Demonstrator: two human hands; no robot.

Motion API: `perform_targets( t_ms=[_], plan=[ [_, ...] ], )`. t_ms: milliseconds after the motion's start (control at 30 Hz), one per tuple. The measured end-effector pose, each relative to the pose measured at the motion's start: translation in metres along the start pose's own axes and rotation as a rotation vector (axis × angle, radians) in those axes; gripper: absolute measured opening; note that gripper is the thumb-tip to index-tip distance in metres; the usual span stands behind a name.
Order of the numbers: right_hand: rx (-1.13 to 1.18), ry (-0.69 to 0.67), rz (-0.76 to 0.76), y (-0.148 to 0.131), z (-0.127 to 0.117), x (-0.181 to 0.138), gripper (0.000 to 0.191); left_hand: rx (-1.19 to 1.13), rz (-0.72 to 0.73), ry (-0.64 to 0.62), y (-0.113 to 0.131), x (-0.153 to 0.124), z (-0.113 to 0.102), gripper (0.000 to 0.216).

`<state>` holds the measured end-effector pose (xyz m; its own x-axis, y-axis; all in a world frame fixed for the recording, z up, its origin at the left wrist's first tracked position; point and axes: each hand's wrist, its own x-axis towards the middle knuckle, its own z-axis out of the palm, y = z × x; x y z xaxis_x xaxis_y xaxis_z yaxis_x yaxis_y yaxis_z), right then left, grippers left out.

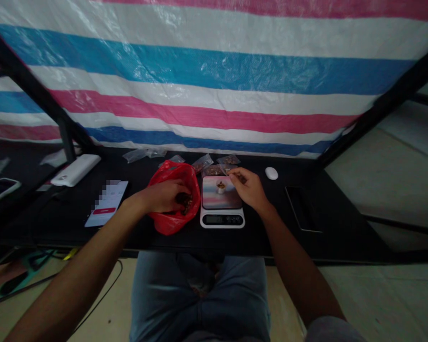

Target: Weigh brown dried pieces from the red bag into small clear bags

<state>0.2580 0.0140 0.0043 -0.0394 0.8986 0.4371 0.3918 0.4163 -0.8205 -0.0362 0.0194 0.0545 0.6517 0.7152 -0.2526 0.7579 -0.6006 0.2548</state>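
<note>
My left hand reaches into an open red plastic bag, its fingertips down among small dark brown pieces. Those fingertips are hidden, so I cannot tell what they grip. Right of the bag stands a white digital kitchen scale with a shiny weighing plate. On the plate sits a small cup containing brownish bits. My right hand is over the plate's right rear edge, its thumb and fingers pinched together. Whatever is in that pinch is too small to make out. Several small clear bags with brown contents lie behind the scale.
A phone with a lit screen lies at the left, near a white box-shaped device. To the right are a white oval object and a dark phone. Striped sheeting hangs behind the black table.
</note>
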Motion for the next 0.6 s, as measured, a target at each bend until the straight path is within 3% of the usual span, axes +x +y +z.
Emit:
perform_targets(
  t_ms=[200,600],
  plan=[
    [-0.021,-0.013,0.014,-0.001,-0.001,0.000,0.022,-0.001,0.033,-0.031,0.000,0.008,0.001,0.028],
    [0.001,-0.020,0.018,-0.002,0.000,-0.001,0.020,-0.055,0.027,0.088,-0.011,-0.003,-0.016,0.030]
  ],
)
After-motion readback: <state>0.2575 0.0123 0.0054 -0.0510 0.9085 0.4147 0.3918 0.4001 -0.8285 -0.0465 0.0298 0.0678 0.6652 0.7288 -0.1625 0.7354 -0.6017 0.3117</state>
